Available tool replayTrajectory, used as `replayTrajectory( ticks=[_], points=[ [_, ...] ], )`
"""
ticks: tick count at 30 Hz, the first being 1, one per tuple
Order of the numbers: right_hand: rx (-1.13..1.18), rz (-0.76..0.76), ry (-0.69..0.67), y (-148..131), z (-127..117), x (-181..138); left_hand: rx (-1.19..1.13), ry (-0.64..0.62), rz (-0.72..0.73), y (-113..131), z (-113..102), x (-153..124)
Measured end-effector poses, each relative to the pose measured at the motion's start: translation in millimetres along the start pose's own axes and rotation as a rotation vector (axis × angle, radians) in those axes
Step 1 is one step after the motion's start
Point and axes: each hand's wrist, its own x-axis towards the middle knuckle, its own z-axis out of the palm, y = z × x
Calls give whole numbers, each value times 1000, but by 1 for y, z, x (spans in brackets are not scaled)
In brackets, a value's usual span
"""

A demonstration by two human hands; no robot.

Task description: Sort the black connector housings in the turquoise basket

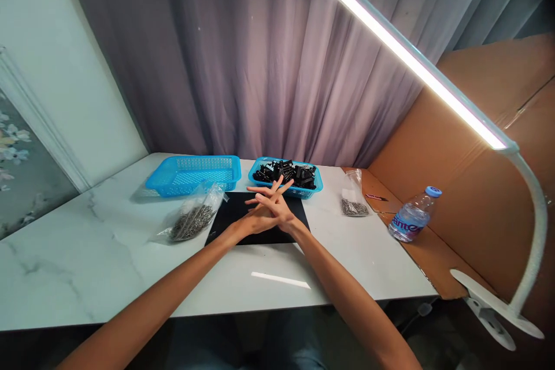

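My left hand and my right hand meet over a black mat, crossed on each other with the fingers stretched out and spread. Neither one holds anything. Just beyond the fingertips is a blue basket heaped with small black plastic parts. To the left of my left hand lies a clear plastic bag of small metal pieces, too small to name. Behind that bag stands a larger blue basket with nothing visible inside.
On the right are a smaller bag of metal pieces, a red and black pen-like item and a water bottle on cardboard. A clip-on lamp arches over the white table. Curtains hang behind.
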Motion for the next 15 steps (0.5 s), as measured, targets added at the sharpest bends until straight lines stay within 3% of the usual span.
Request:
replayTrajectory(
  ticks=[2,5,8,11,15],
  points=[
    [-221,-91,27,7,4,0,73,-64,118,-9,-1,-1],
    [-562,-214,85,21,6,-5,219,-121,447,-32,2,0],
    [-735,-285,80,35,4,-10,409,-196,699,-55,4,2],
    [-885,-364,-13,45,-1,-6,621,-312,736,-67,-1,4],
    [-1080,-448,-159,47,-16,11,729,-366,713,-70,-17,10]
  ],
)
